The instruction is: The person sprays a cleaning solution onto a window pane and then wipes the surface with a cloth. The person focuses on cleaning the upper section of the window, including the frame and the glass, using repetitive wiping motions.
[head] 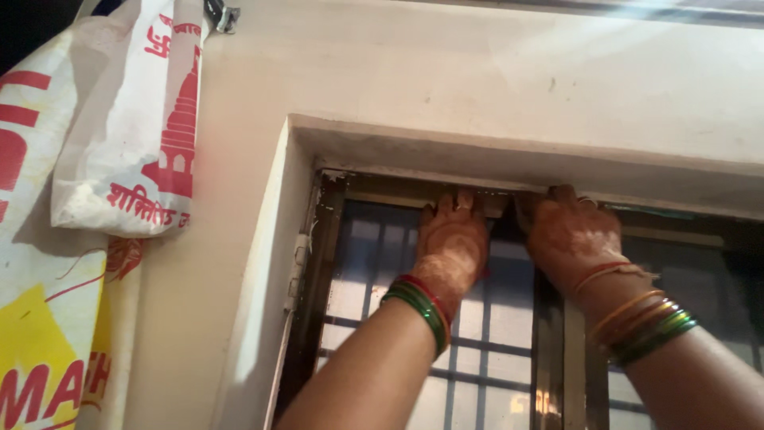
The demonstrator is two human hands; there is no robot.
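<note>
Reaching overhead, both hands press at the top rail of the window frame, set into a pale plastered wall.

- Wall: largest thing in view; recess edge runs just above the frame.
- Hanging cloth bags, white with red and yellow print: well left of the frame, on a hook.
- Frame: dark metal, glass panes and a grille behind. Top rail's long axis runs level, left to right; vertical bar drops below the hands.
- Left hand: directly below the rail, fingertips touching it, fingers pointing up. Grip flat, not clenched; whether it pinches anything I cannot tell.
- Right hand: just right of the left one, equally near the rail, fingers curled against its underside. Holding or only pressing: cannot tell.
- Bangles, green and red, on the left wrist; more on the right.
</note>
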